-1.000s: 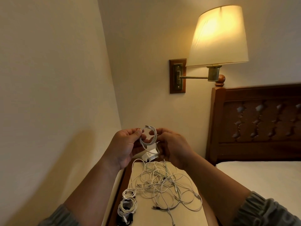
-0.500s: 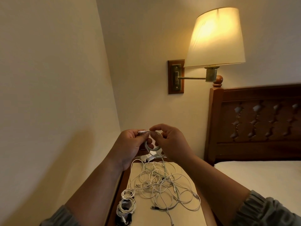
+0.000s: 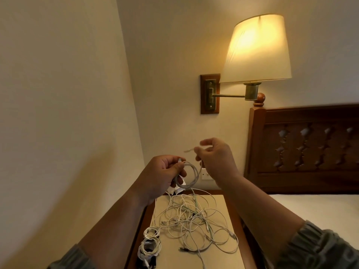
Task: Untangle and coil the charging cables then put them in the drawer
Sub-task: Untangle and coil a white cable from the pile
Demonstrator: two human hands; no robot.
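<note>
At centre frame, your left grip (image 3: 163, 171) holds one coil (image 3: 196, 176), right grip (image 3: 217, 158) pinches its tail; below, most cables (image 3: 194, 220) lie tangled.

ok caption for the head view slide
Left hand holds a coiled cable, right hand pinches its end, above a tangle.

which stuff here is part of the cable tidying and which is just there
Part of the job: left hand gripping the white cable coil; right hand pinching its loose end; tangled cables on the nightstand; finished coils at its left edge.
Just there: wall lamp, headboard, wall socket, bed.
</note>
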